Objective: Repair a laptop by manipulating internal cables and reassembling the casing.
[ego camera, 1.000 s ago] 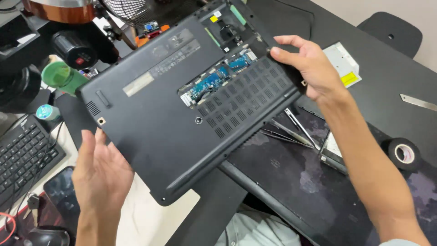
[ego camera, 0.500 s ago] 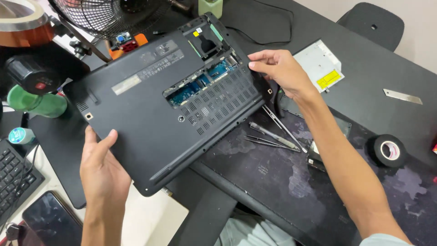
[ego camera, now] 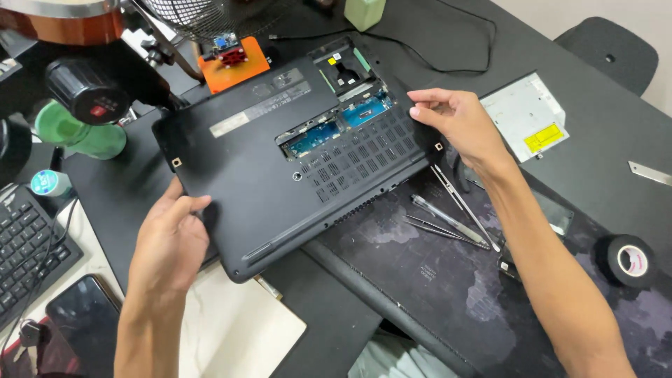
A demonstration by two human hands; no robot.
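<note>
Laptop (ego camera: 280, 161) lies bottom-up on the black desk (ego camera: 602, 140), tilted so its long axis runs from 8 to 2 o'clock. An access cover is off — blue circuit boards show in the opening near centre.

Your left hand (ego camera: 171, 241) sits at the laptop's 7 o'clock corner, fingers spread flat against the edge, thumb on top of the shell; pressing, not pinching. Your right hand (ego camera: 458, 122) is at the 3 o'clock edge, fingers curled loosely, tips touching the chassis rim. Cannot tell whether anything is held under that palm.

Nearby: slim metal tools (ego camera: 448, 220) on the dark mat (ego camera: 434, 280) at 4 o'clock of the laptop, just beside its lower edge. Silver optical drive (ego camera: 525, 115) at 3 o'clock, beyond the right hand. Black tape roll (ego camera: 630, 259) well apart at 4 o'clock. Keyboard (ego camera: 24, 252) and phone (ego camera: 87, 322) at 8 o'clock. Green bottle (ego camera: 77, 133) at 9 o'clock.

Advice, as judged: keep both hands on opposite edges and off the exposed boards. Lower corner overhangs the desk edge — support it w/ the left palm. Keep the tools clear of the chassis.
</note>
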